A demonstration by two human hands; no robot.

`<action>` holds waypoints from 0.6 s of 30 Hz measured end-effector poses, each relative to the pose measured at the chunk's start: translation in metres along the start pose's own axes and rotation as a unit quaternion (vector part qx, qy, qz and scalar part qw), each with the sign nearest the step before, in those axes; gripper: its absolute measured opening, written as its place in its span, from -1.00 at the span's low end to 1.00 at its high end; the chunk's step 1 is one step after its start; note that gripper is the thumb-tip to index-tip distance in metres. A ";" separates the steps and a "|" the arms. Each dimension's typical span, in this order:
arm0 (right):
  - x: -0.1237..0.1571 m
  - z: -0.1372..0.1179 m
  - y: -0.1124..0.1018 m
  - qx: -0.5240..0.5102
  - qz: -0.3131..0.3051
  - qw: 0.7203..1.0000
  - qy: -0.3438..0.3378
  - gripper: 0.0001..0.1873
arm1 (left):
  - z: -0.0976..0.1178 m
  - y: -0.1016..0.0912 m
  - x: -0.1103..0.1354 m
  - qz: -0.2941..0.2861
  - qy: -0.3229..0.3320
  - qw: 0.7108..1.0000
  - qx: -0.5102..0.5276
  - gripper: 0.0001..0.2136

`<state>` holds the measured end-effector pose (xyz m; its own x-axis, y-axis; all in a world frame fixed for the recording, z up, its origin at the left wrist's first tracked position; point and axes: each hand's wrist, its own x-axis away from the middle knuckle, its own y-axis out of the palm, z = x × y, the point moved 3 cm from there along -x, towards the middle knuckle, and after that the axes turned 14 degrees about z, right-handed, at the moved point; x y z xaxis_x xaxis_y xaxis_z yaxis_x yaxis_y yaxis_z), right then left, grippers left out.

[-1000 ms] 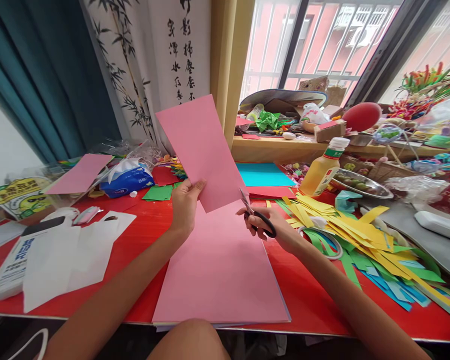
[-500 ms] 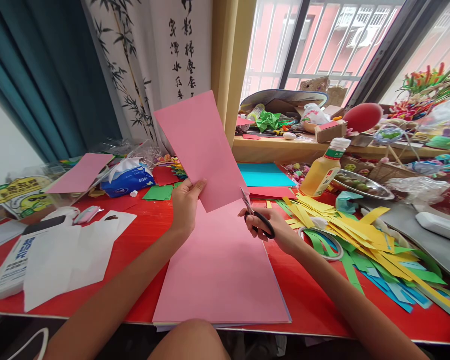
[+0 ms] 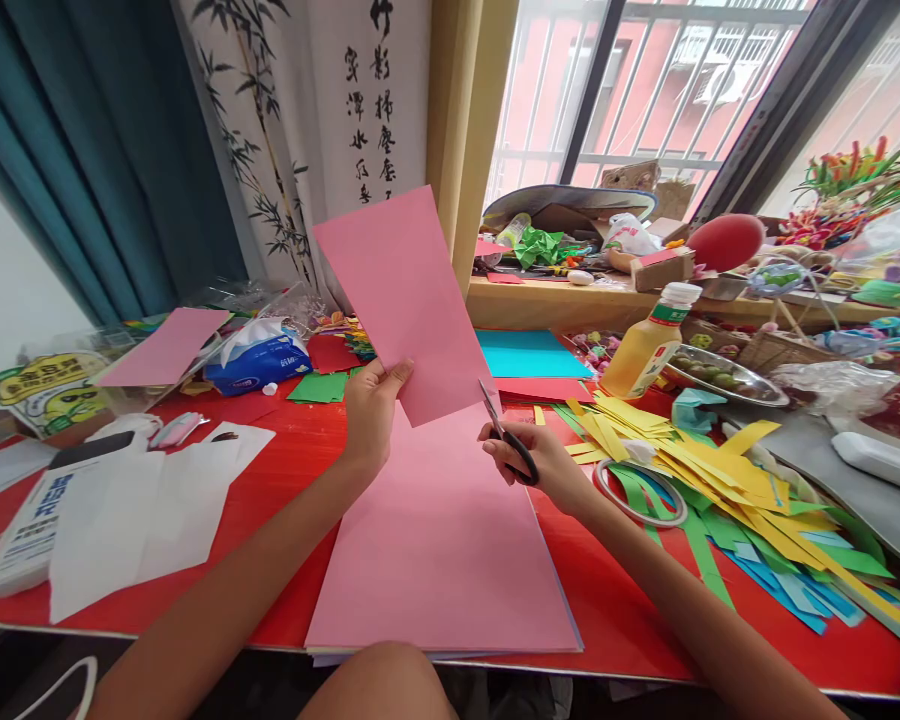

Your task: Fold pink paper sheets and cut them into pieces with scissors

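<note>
Landmark: the pink paper stack (image 3: pixel 442 560). Left of it and beyond lies a blue tissue pack (image 3: pixel 259 370). The left hand (image 3: pixel 367 420), above the stack's far left side, pinches a loose pink sheet (image 3: pixel 412 300), thumb in front; the fingers behind are partly hidden. The sheet is raised, tilted, over the stack's far end. At the stack's far right side, the right hand (image 3: pixel 544 460) has its fingers curled around black-handled scissors (image 3: pixel 523 460), blade tips at the sheet's lower right edge; whether they bite cannot be told. Right of the stack lie a tape roll (image 3: pixel 664 522) and yellow paper strips (image 3: pixel 720 480).

Judgement: the sheet should be kept taut, the blades square to it, and the left fingers off the cutting line.

Compared with half a second ago: the sheet's hold is essentially unchanged; the handle loop shows narrower, closed or turned, unclear which.
</note>
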<state>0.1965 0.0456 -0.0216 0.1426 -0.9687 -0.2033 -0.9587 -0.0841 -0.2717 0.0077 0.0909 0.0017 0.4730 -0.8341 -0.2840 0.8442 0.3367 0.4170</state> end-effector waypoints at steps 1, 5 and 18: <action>0.000 0.001 0.001 0.001 0.002 1.000 -0.002 -0.70 | -0.001 0.000 -0.001 0.000 0.000 1.000 -0.002 -0.80; 0.001 0.001 0.003 -0.015 0.010 1.000 -0.001 -0.71 | -0.003 -0.001 -0.003 -0.002 0.002 1.000 -0.004 -0.81; 0.002 0.005 0.005 -0.028 0.038 0.999 0.001 -0.70 | -0.001 0.003 0.002 -0.046 -0.016 0.999 -0.009 -0.83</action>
<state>0.1931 0.0444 -0.0281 0.0680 -0.9734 -0.2190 -0.9792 -0.0230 -0.2017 0.0113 0.0907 0.0013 0.3858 -0.8748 -0.2932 0.8882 0.2661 0.3746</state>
